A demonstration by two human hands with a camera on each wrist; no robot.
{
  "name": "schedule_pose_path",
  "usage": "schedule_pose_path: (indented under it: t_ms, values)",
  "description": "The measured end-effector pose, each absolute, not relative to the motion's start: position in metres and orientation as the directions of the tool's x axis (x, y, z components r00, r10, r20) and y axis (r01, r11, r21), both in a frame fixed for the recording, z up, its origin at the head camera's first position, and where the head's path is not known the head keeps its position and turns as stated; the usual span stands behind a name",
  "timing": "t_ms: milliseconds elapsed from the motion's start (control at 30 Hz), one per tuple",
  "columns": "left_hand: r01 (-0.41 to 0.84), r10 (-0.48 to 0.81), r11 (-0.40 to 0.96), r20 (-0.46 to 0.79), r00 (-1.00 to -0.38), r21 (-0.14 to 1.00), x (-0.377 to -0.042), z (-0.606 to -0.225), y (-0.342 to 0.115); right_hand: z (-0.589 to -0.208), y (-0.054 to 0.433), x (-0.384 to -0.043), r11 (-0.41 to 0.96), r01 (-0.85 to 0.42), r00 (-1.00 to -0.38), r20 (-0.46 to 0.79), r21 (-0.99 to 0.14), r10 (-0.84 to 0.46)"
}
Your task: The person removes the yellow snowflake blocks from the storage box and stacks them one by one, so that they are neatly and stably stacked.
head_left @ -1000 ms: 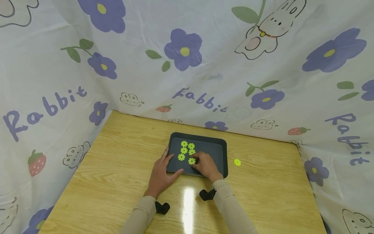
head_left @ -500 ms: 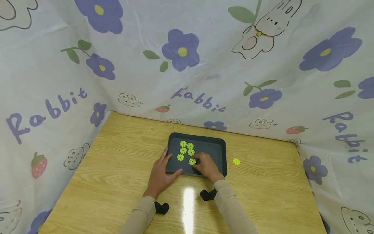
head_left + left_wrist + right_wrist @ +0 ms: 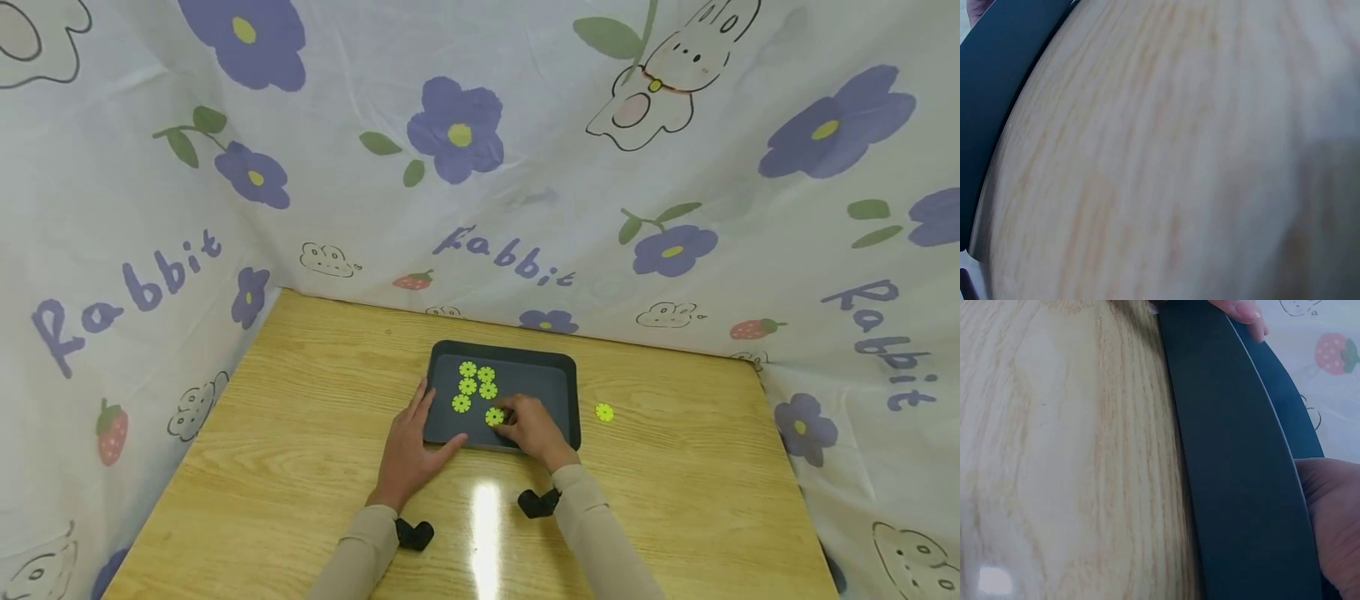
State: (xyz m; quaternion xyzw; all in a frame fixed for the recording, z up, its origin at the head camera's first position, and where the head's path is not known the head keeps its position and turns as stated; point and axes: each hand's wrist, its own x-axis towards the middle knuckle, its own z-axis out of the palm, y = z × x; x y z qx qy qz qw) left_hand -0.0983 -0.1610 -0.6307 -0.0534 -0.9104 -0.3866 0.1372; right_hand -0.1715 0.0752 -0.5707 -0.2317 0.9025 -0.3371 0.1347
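Note:
A dark tray [image 3: 551, 361] lies on the wooden table, with several yellow-green notched plastic discs [image 3: 467, 386] in two columns in its left half. My right hand [image 3: 534, 427] reaches over the front rim and pinches one notched disc [image 3: 494, 417] between thumb and fingers, close over the tray floor, at the lower end of the right column. My left hand [image 3: 408, 450] lies at the tray's front left corner, thumb and fingers spread along the rim. In the right wrist view the tray's outer wall [image 3: 1229, 437] hides most of the right hand [image 3: 1338, 519].
Another notched disc [image 3: 604, 412] lies on the table [image 3: 675, 467] right of the tray. A printed cloth [image 3: 480, 208] hangs behind the table and along its sides. Both wrists carry a black camera mount, such as the right one [image 3: 537, 503].
The disc at my right fingertips has slid slightly right and toward me, widening its gap from the column above. My left hand stays at the corner. The head view has shifted a little.

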Motion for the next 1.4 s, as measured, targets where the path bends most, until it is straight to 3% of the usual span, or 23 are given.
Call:
schedule_pose_path:
  t_ms: [400,767,1033,1400]
  values:
    - [0.207,-0.002,0.696,0.29,-0.957,0.687,-0.099,-0.625,-0.16,-0.566,0.099,-0.162,0.669,-0.333,-0.905,0.025,-0.665,-0.425]
    - [0.191,-0.007,0.687,0.27,-0.963,0.701,-0.097,-0.627,-0.161,-0.545,0.161,-0.16,0.648,-0.304,-0.953,0.23,-0.698,-0.199]
    - [0.192,0.002,0.681,0.26,-0.966,0.707,-0.096,-0.628,-0.161,-0.566,0.219,-0.157,0.716,-0.01,-0.995,0.077,-0.698,0.061]
    - [0.202,0.0,0.68,0.276,-0.961,0.705,-0.098,-0.629,-0.161,-0.58,0.229,-0.159,0.699,0.051,-0.999,-0.024,-0.713,0.048]
